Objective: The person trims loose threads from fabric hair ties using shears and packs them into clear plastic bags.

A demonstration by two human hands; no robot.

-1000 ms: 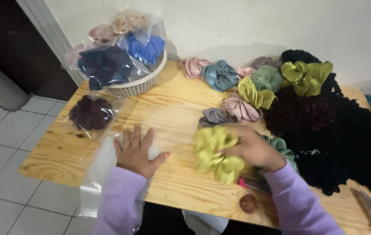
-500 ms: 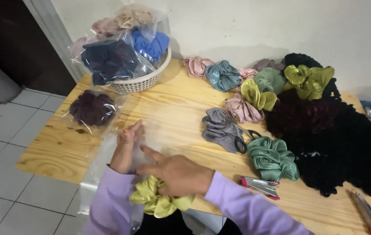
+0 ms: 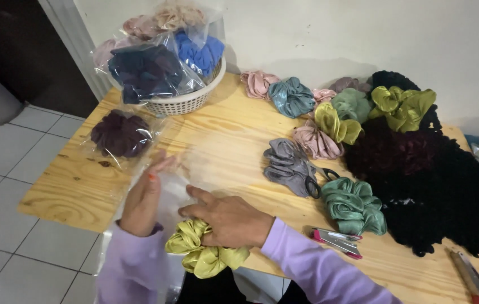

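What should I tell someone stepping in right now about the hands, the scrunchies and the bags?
Right hand: gripping the yellow-green scrunchie at the near table edge.
Left hand: on the clear plastic bag, beside that scrunchie.
Done: one dark maroon scrunchie lies bagged on the wooden table; more bagged ones fill the white basket.
Left: the yellow-green one is not visibly inside its bag yet; the grey scrunchie, green scrunchie and a loose pile further right remain unbagged.
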